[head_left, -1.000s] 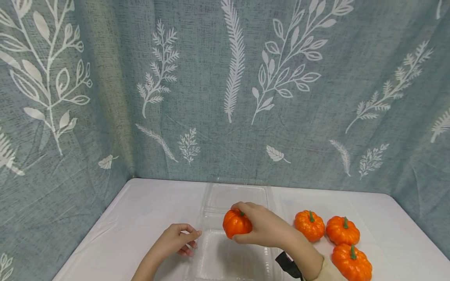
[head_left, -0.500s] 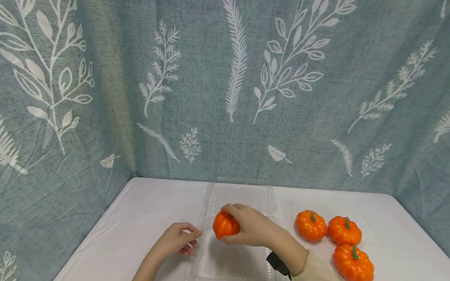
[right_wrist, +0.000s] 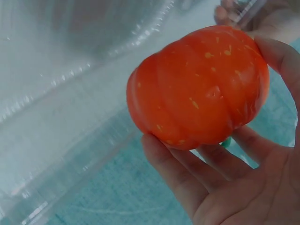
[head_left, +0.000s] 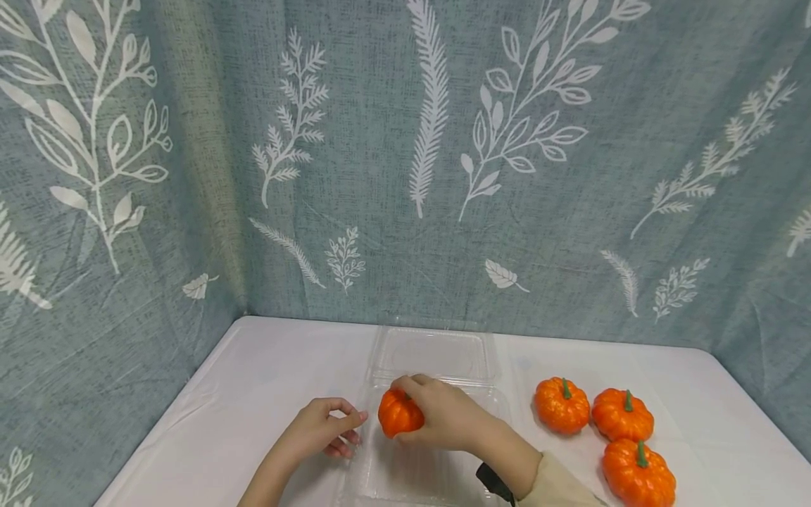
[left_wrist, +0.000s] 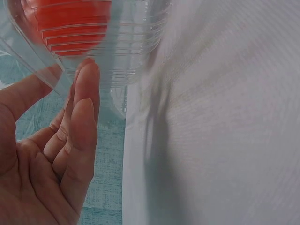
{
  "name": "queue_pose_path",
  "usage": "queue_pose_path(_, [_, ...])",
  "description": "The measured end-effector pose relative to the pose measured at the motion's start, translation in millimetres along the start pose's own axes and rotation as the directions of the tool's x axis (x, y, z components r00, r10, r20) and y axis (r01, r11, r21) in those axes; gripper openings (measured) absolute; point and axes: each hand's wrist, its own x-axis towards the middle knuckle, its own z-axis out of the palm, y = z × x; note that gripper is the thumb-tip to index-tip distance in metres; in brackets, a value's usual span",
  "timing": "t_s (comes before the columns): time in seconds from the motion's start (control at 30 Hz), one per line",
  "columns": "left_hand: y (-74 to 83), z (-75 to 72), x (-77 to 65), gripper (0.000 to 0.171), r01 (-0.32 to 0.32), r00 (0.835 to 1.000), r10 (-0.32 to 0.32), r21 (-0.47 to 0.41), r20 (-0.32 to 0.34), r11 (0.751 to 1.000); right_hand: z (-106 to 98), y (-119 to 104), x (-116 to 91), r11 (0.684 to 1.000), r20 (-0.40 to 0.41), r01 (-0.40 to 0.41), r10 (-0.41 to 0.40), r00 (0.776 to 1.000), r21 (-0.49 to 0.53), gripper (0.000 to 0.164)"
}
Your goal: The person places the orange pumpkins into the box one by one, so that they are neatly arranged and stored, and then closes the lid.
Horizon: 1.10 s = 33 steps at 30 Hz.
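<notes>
R hand (head_left: 446, 414), slanting in from lower rt, fingers & thumb curled round orange pumpkin (head_left: 397, 414) over clear container (head_left: 431, 486), lower ctr frame; L hand (head_left: 323, 427) loosely bent, thumb apart, at container edge.

Curtained-off tabletop booth, looks like a staged work corner; can't tell what building it's in. Blue-green curtain (head_left: 380, 176) with white leaf prints hangs behind and along both sides of a table (head_left: 285, 359) under white covering, filling the view above the tabletop.
</notes>
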Motion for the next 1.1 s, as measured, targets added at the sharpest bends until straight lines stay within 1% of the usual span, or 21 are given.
queue_pose_path(0.27, [0.2, -1.0, -0.6, 0.031, -0.009, 1.000, 0.009, -0.002, 0.007, 1.000, 13, 1, 4, 0.999, 0.022, 0.025, -0.025, 0.999, -0.030, 0.056])
queue_pose_path(0.47, [-1.7, -1.2, -0.6, 0.031, -0.028, 0.999, 0.028, 0.000, 0.015, 1.000, 18, 1, 6, 0.998, 0.024, 0.033, -0.032, 0.999, -0.046, 0.055])
queue_pose_path(0.7, [-1.4, -1.5, -0.1, 0.030, -0.036, 0.999, 0.036, 0.001, 0.026, 0.999, 21, 1, 8, 0.998, 0.024, 0.036, -0.035, 0.999, -0.060, 0.054])
queue_pose_path(0.97, [-2.0, -1.8, 0.2, 0.031, -0.041, 0.999, 0.041, -0.004, 0.031, 0.999, 28, 1, 9, 0.994, 0.024, 0.014, -0.012, 1.000, -0.106, 0.054])
queue_pose_path(1.1, [-2.8, -2.2, 0.1, 0.032, -0.048, 0.998, 0.048, -0.003, 0.034, 0.999, 33, 1, 9, 0.990, 0.002, 0.013, -0.013, 1.000, -0.137, 0.056])
